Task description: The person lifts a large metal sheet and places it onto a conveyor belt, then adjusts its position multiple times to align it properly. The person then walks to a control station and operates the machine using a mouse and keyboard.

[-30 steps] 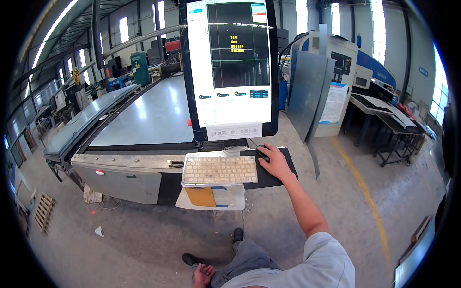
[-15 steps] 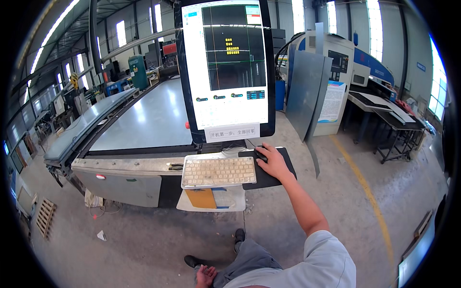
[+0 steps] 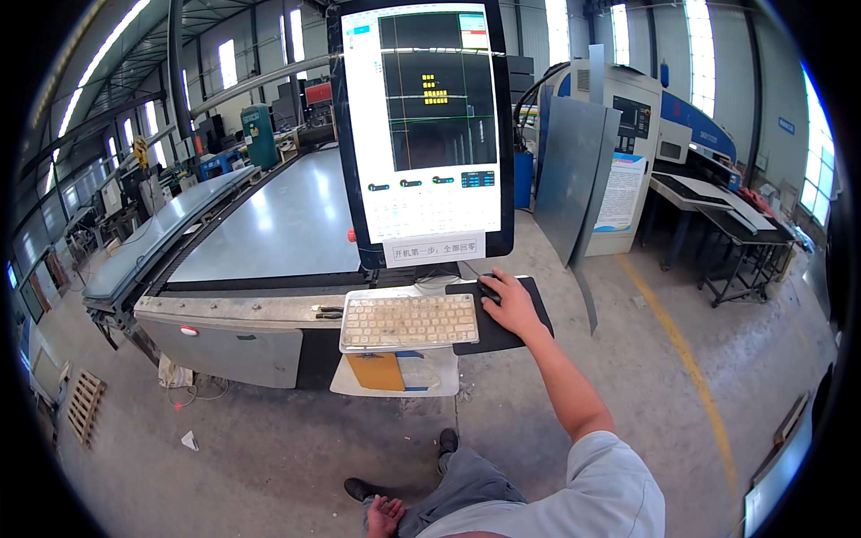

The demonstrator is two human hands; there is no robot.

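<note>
My right hand [image 3: 508,303] rests over a black computer mouse [image 3: 489,289], its fingers curved round it. The mouse sits on a black mouse pad [image 3: 529,316]. Left of the pad lies a worn, yellowed keyboard [image 3: 410,320]. Above it stands a tall black-framed monitor [image 3: 430,202]; small yellow shapes sit in rows on the dark drawing area of its screen. Low by my leg hangs my left hand [image 3: 386,517], palm partly up, fingers loosely bent and apart, holding nothing.
Behind and left of the monitor spreads a large machine bed with a grey sheet [image 3: 269,220]. Black-handled tools [image 3: 329,312] lie beside the keyboard. Under it, a shelf [image 3: 439,381] carries a brown-yellow piece [image 3: 377,370]. A blue-and-white machine [image 3: 619,117] and an upright metal panel [image 3: 569,179] stand to the right.
</note>
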